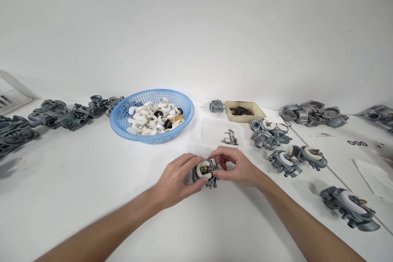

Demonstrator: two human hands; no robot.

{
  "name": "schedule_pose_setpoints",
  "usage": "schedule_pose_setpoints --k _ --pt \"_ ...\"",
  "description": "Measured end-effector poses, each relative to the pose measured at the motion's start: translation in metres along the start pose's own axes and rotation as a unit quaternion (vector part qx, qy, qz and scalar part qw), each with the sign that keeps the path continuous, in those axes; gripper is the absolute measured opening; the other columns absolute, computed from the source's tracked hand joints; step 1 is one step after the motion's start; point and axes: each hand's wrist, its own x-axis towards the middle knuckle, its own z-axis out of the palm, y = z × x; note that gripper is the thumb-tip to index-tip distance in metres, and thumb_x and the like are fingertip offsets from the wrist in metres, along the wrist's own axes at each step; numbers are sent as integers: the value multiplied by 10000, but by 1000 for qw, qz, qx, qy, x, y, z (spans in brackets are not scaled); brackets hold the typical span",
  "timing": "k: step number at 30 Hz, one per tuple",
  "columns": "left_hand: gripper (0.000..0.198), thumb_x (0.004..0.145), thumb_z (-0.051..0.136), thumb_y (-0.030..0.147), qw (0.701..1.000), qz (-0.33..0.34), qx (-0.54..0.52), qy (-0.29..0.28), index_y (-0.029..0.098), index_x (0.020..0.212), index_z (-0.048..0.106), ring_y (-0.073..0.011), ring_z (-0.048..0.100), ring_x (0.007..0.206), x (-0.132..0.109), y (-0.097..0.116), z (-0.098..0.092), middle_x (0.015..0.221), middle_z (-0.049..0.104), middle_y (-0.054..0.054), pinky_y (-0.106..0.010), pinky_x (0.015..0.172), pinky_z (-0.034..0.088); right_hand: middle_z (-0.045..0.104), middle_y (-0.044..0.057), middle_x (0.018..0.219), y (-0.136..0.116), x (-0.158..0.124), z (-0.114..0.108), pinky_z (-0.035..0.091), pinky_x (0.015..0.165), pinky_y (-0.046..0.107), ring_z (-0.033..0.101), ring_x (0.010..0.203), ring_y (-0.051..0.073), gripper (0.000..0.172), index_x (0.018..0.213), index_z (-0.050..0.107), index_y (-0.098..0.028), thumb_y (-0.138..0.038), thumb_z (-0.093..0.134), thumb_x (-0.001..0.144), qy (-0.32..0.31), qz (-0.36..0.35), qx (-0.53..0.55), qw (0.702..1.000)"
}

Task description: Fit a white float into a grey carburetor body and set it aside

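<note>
At the lower centre of the frame, two bare hands close around a small grey carburetor body (205, 173) on a white counter (76, 180). The left hand (176, 180) cups the casting from the left side, fingers curled and pressed against it, while the right hand (235, 168) pinches at its right edge with thumb and fingertips drawn together over the white float (204, 169) seated on top. Just above the hands lies a clear tray (208, 131) holding small metal clips (230, 137); a blue basket (123, 119) of white floats sits at centre left, and a shallow beige tray (258, 111) of dark rings lies at centre right. More grey castings (284, 161) are spread along the right side and others (58, 114) at far left. The fitting work looks best served by a steady left-hand grip, with the casting kept level so the right fingertips can align the small part without slipping.
</note>
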Motion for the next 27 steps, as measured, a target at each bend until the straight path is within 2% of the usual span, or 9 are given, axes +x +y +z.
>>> schedule_pose_setpoints --k 9,14,15,18,21,25,27 --pt "345 954 641 400 1000 -1 -18 4 230 1248 582 -228 678 1019 1 1 -1 1154 699 -78 -358 885 560 601 11 907 -2 -1 1 491 688 311 537 715 141 341 1111 689 -242 -363 788 808 -5 -10 -8 1000" --pt "447 915 650 509 1000 3 25 11 218 1252 606 -225 708 965 -1 2 3 1115 727 -79 -330 861 582 598 16 865 7 -1 6 524 700 334 542 698 158 313 1096 682 -256 -415 744 833 3 1 -29 1000" --pt "477 903 655 535 999 2 34 10 217 1256 610 -225 710 971 -1 1 4 1109 730 -78 -324 870 583 599 16 845 9 -1 8 531 697 342 542 685 162 319 1090 686 -260 -436 743 830 8 3 -28 1000" --pt "546 867 680 595 998 -8 58 9 236 1274 616 -222 714 944 -2 -3 8 1075 737 -63 -308 860 583 582 20 755 16 -2 16 535 660 370 523 646 185 362 1035 708 -273 -522 748 777 83 6 -22 996" --pt "601 840 701 639 998 -20 57 -6 236 1278 622 -233 713 946 -3 -5 11 1070 732 -65 -311 862 577 593 43 746 17 -3 21 540 637 419 521 628 219 341 972 724 -329 -568 748 729 119 10 -25 993" --pt "621 843 684 672 998 -40 50 -20 247 1291 615 -237 714 980 -4 -4 12 1081 727 -68 -312 887 564 581 106 734 14 -3 23 523 639 518 525 631 292 203 866 726 -460 -611 708 733 121 7 -39 992" --pt "624 846 677 678 997 -48 46 -24 255 1299 605 -238 713 996 -4 -3 11 1084 725 -66 -312 892 561 564 127 736 14 -2 23 507 640 551 521 628 310 191 846 722 -489 -637 686 730 115 6 -43 992"
